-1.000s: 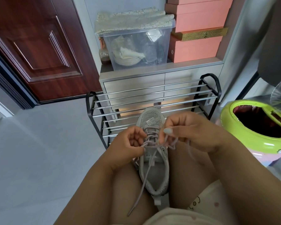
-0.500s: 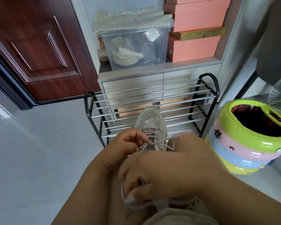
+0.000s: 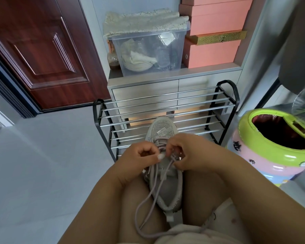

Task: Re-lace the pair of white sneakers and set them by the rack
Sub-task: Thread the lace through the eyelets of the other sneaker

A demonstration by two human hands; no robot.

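One pale grey-white sneaker [image 3: 163, 131] lies between my knees, toe pointing at the shoe rack [image 3: 165, 110]. Its lace [image 3: 148, 196] is threaded through the lower eyelets, and the loose ends loop down over my left thigh. My left hand [image 3: 139, 157] pinches the lace at the shoe's left side, fingers curled. My right hand [image 3: 188, 152] pinches the lace at an eyelet on the right side. Both hands meet over the tongue. A second sneaker is not in view.
The black and chrome rack stands in front of a grey drawer cabinet [image 3: 144, 90]. On the cabinet sit a clear storage bin [image 3: 148, 48] and pink boxes [image 3: 213, 51]. A green, pink and blue round bin [image 3: 275, 143] is at my right. A dark red door [image 3: 39, 50] is at the left.
My right hand, which had pulled the lace down toward my lap half a second ago, has come back up to the eyelets. More slack lace now lies looped on my thigh.
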